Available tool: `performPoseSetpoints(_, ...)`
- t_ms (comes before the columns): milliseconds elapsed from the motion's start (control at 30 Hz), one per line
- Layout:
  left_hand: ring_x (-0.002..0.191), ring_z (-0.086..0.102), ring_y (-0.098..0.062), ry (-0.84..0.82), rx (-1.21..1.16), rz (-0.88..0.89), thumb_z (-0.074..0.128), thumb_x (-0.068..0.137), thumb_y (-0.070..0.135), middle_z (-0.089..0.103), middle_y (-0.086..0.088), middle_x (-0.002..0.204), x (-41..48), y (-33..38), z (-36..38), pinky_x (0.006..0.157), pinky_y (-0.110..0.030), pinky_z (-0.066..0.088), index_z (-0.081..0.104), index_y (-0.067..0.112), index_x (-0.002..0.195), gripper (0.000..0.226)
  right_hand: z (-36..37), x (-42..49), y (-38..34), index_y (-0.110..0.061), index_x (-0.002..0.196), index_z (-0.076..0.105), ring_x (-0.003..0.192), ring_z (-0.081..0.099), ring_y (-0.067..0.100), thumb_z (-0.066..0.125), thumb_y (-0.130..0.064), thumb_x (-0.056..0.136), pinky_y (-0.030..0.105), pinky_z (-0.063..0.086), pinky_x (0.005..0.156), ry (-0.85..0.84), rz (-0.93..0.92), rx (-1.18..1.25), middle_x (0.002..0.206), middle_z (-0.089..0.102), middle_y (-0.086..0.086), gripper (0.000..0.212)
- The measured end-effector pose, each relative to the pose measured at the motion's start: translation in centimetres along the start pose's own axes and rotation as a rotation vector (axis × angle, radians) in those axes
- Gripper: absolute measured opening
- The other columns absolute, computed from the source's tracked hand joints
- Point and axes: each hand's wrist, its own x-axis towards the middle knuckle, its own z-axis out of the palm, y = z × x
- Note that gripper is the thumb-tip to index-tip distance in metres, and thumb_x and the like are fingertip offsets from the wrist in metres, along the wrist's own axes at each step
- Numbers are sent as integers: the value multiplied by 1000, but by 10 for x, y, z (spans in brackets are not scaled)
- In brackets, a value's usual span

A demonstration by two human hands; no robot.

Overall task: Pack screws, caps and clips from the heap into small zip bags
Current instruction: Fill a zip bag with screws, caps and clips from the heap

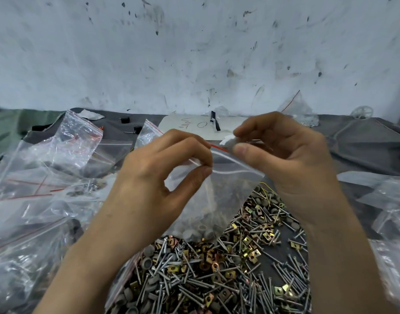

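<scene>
Heap (pixel 217 275) is lying at the tabletop's (pixel 364 143) near edge; above it, left hand (pixel 149 184) is pinching the zip bag (pixel 217 200) at its rim, right hand (pixel 292 159) is clamping fingers (pixel 244 151) on a cap (pixel 229 141) at the mouth.

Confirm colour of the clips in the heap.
Brassy gold clips, some coppery; head view shows them best.

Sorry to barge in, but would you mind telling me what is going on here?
A person is bagging hardware. The left hand pinches the rim of a zip bag that already holds grey caps. The right hand pinches what looks like another cap at its mouth. The heap of screws, clips and caps lies below; more bags lie to the left.
</scene>
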Motion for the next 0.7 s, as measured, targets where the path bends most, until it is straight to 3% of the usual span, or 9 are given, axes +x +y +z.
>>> performPoseSetpoints(67,99,63,-8,-3,6,12,62,90,20,64,4,103,0,1,0,81,-31,52,66,13,87,9,2,0,0,-19,78,71,79,72,21,75,-16,70,37,59,74,-14,7,-84,82,74,-2,10)
performPoseSetpoints(167,99,63,-7,0,1,24,58,91,23,64,4,104,1,1,0,81,-30,52,66,13,88,13,4,1,0,-21,78,71,83,70,9,74,-17,73,25,56,71,-46,-28,-132,86,73,-6,7)
performPoseSetpoints(267,96,63,-7,35,6,21,63,91,18,64,5,102,1,-1,0,82,-25,52,66,12,87,7,-2,4,7,-26,75,72,91,67,8,71,-25,76,26,56,75,73,-23,-153,96,71,-8,2)
performPoseSetpoints(400,98,64,-11,95,-70,-43,62,90,20,65,8,101,-1,-6,-4,85,-21,52,64,17,89,4,-20,9,40,-24,73,70,67,63,1,71,-24,81,17,51,61,240,167,-251,72,71,-11,8)
performPoseSetpoints(467,99,63,-9,121,-94,-72,59,90,26,65,12,101,0,-8,-6,85,-15,49,62,24,91,4,-27,8,70,-27,70,66,62,58,0,68,-16,85,14,45,55,153,375,-487,62,65,-13,19)
performPoseSetpoints(567,99,63,-8,139,-116,-96,58,89,30,64,14,102,-1,-10,-7,85,-13,47,61,28,90,4,-28,-2,110,-22,79,69,70,58,10,70,-14,84,19,42,61,-78,661,-738,73,63,-6,10)
performPoseSetpoints(633,99,63,-6,147,-107,-92,58,90,31,64,15,102,-1,-12,-7,85,-13,47,61,27,90,5,-22,-5,122,-22,82,73,70,57,6,72,-17,82,16,40,59,-174,672,-832,75,62,-6,6)
performPoseSetpoints(700,99,63,-4,151,-102,-89,58,90,31,64,15,102,-1,-13,-7,85,-11,47,61,27,90,5,-12,-4,128,-27,76,68,80,61,11,69,-12,82,18,45,66,-258,670,-907,82,64,-4,17)
